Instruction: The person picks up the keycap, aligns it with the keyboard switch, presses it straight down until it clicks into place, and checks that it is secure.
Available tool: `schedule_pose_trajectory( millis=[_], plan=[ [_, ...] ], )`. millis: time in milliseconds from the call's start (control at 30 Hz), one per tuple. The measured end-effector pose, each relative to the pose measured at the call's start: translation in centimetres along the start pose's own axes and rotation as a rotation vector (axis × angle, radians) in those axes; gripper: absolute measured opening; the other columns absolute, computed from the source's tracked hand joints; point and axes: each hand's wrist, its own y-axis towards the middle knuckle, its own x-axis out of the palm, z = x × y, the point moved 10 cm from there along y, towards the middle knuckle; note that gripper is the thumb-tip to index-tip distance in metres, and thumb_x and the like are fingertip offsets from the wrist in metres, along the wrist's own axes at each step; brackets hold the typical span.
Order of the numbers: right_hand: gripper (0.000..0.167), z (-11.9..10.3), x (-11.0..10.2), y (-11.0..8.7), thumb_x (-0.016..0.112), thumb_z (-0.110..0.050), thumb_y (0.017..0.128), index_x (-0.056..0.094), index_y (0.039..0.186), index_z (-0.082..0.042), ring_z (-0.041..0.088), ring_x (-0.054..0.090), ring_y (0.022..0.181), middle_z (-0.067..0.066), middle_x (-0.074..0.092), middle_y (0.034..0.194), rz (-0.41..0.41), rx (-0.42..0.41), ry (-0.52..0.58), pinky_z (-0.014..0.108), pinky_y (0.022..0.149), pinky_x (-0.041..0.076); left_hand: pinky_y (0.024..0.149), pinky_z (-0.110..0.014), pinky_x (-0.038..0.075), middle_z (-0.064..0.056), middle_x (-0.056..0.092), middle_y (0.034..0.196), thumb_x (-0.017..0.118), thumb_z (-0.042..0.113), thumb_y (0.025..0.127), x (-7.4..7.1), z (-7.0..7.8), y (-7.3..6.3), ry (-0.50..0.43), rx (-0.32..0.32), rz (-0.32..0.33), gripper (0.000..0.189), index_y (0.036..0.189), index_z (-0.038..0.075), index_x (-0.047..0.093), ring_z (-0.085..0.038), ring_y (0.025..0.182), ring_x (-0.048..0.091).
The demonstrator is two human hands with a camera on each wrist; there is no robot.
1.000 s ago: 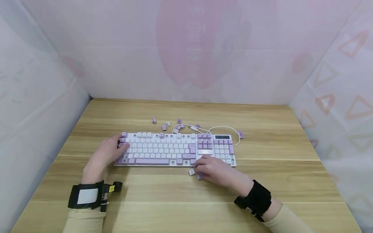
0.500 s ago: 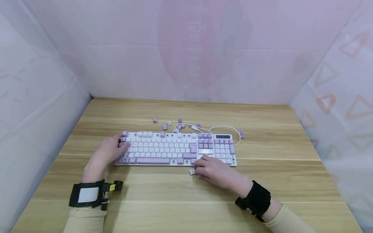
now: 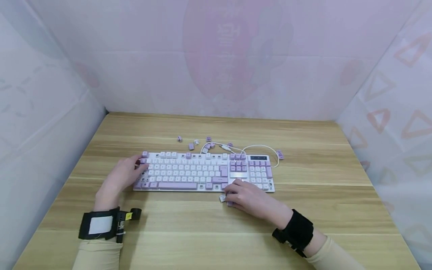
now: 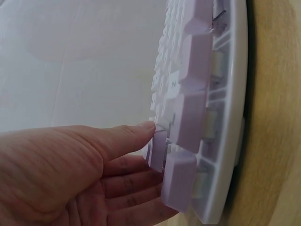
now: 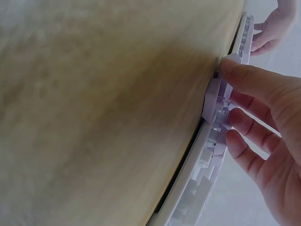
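A white and purple keyboard [image 3: 177, 185] lies on the table, with bare switches where some keycaps are off. My left hand [image 3: 123, 174] grips its left end; in the left wrist view the thumb touches a purple keycap [image 4: 159, 150] and the fingers reach behind it. At the front edge, right of the space bar, my right hand [image 3: 248, 197] pinches a purple keycap [image 5: 233, 58] with the thumb; the fingertips behind are partly hidden. A loose white keycap [image 3: 222, 198] and a purple keycap [image 3: 230, 204] lie just in front of the keyboard, by the right fingers.
Several loose keycaps [image 3: 191, 146] lie behind the keyboard, near its looped white cable [image 3: 258, 145]. One purple keycap [image 3: 280, 155] is past the right rear corner. The wooden table [image 3: 189, 228] is bordered by patterned cloth walls [image 3: 155, 75].
Both hands stay almost in place. The left thumb has drawn back slightly to the left, and the purple keycap under my right hand shows a little less.
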Motion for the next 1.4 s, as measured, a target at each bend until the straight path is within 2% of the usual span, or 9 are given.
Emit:
schedule_pose_trajectory(
  millis=[267,667,900,1067,1233,1400],
  plan=[
    [0.023,0.1,0.0,0.1,0.07,-0.028,0.094,0.074,0.115,-0.019,0.014,0.062,0.112,-0.002,0.07,0.122,0.016,0.001,-0.004,0.029,0.095,0.054,0.102,-0.064,0.043,-0.035,0.05,0.139,0.049,0.041,0.104,0.1,-0.7,0.2,-0.075,-0.004,-0.024,0.068,0.152,-0.004,0.033,-0.048,0.125,0.051],
    [0.014,0.1,0.1,0.0,0.069,-0.021,0.094,0.076,0.107,-0.022,0.013,0.061,0.111,-0.004,0.07,0.123,0.0,-0.001,-0.031,0.028,0.093,0.054,0.102,-0.063,0.044,-0.032,0.054,0.137,0.052,0.033,0.104,0.0,-1.2,0.3,-0.118,0.022,-0.009,0.061,0.151,-0.003,0.037,-0.048,0.125,0.052],
    [0.018,0.0,0.3,0.2,0.068,-0.023,0.095,0.075,0.111,-0.019,0.012,0.062,0.11,-0.005,0.071,0.12,0.007,-0.004,-0.046,0.027,0.094,0.054,0.102,-0.063,0.043,-0.032,0.054,0.137,0.052,0.031,0.104,0.0,-1.5,0.2,-0.137,0.015,-0.01,0.058,0.151,-0.001,0.038,-0.048,0.125,0.052],
    [0.016,0.5,-0.1,0.3,0.07,-0.024,0.094,0.072,0.108,-0.018,0.012,0.062,0.106,-0.005,0.071,0.113,0.019,0.032,0.064,0.027,0.093,0.053,0.1,-0.062,0.045,-0.031,0.055,0.135,0.053,0.031,0.104,-0.1,-1.6,0.2,-0.157,0.006,-0.001,0.058,0.151,0.0,0.038,-0.046,0.122,0.054],
    [0.017,1.2,-1.1,0.4,0.074,-0.025,0.09,0.07,0.105,-0.017,0.01,0.064,0.096,-0.005,0.07,0.103,0.063,0.102,0.175,0.026,0.085,0.054,0.1,-0.061,0.045,-0.031,0.056,0.135,0.053,0.029,0.103,-0.1,-1.6,0.3,-0.16,0.008,0.007,0.057,0.15,0.0,0.039,-0.045,0.121,0.055],
    [0.021,1.8,-1.8,0.6,0.075,-0.022,0.089,0.069,0.108,-0.015,0.008,0.065,0.09,-0.003,0.069,0.103,0.087,0.162,0.244,0.023,0.08,0.056,0.1,-0.062,0.045,-0.031,0.056,0.135,0.053,0.029,0.103,-0.1,-1.6,0.2,-0.158,0.013,0.004,0.057,0.15,-0.001,0.039,-0.046,0.122,0.054]
  ],
)
